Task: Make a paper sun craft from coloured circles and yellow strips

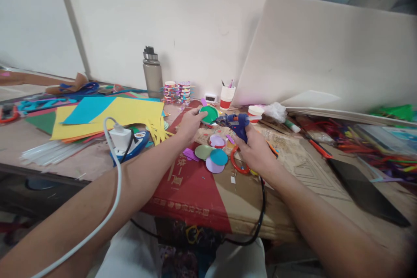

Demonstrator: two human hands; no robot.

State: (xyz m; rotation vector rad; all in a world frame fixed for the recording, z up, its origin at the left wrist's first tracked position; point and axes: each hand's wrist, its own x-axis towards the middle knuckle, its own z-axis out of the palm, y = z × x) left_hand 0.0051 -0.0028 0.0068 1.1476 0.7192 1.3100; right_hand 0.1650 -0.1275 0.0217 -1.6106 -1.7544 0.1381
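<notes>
My left hand [193,122] pinches the edge of a green paper disc [209,114]. A sliver of red and white shows beneath the disc; what it belongs to is mostly hidden. In my right hand [252,144] is a blue hot glue gun [238,125], its nozzle pointing left, close to the disc's right edge. Whether the nozzle touches the disc I cannot tell. Below both hands lie a green-grey disc [203,152], a teal disc [219,157] and a lilac disc [215,167], partly overlapping. Red-handled scissors [237,160] rest under my right wrist, partly covered.
Yellow paper [130,115] spreads at left, near a power strip [138,141] with a white cable crossing my left arm. A bottle [153,74], decorated cup stacks [170,92] and a pen cup [227,97] stand behind. A black phone-like slab [365,189] lies right.
</notes>
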